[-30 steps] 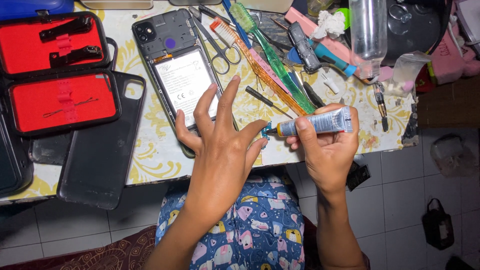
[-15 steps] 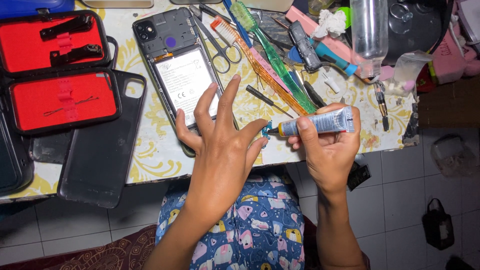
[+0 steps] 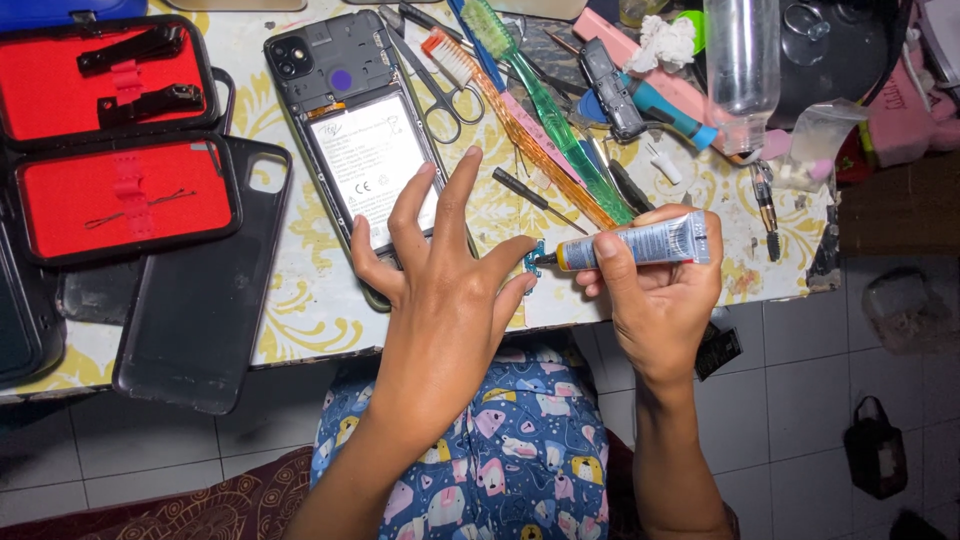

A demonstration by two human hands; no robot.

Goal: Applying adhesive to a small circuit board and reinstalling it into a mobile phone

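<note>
A table (image 3: 300,320) under a yellow-patterned cloth fills the upper part of the head view. At nine to ten o'clock lie two open black cases with red lining (image 3: 110,150), and beside them, toward seven o'clock, a dark phone back cover (image 3: 200,300). An opened smartphone (image 3: 360,150) with its battery bared lies at eleven o'clock, small scissors (image 3: 440,85) just beside it, and green and orange toothbrushes (image 3: 545,130) slant at twelve o'clock. A clear plastic bottle (image 3: 745,70) stands at one o'clock.

The left hand (image 3: 445,300) spreads over the phone's lower end, fingers apart, thumb and forefinger pinching a tiny blue part (image 3: 533,258) near centre. The right hand (image 3: 660,290), at three o'clock, is clamped around a small glue tube (image 3: 640,243), its nozzle touching that part.
</note>
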